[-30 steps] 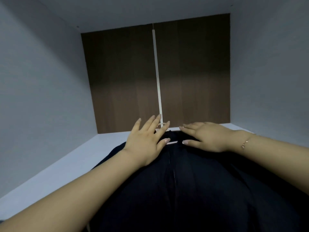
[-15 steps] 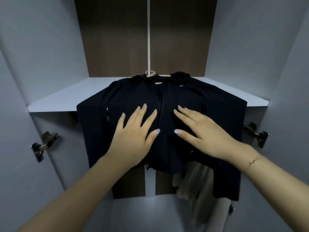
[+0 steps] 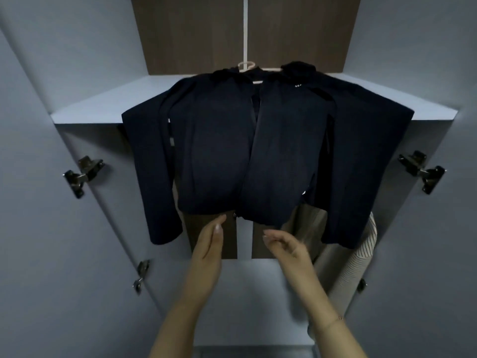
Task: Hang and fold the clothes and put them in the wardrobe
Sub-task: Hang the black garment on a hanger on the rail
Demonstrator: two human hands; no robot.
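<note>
A dark navy jacket on a pale hanger lies on the wardrobe shelf, its body and both sleeves draped over the shelf's front edge. My left hand is just below the jacket's hem, fingers straight, holding nothing. My right hand hovers below the hem too, fingers loosely bent and empty. Neither hand touches the jacket.
Beige and striped garments hang in the lower compartment at the right, partly behind the jacket's sleeve. Door hinges stick out from both side walls. The brown back panel has a pale centre strip.
Both hands have slid down off the jacket's front and now hang below its hem. The view has pulled back from the shelf, and the jacket stays draped over the edge.
</note>
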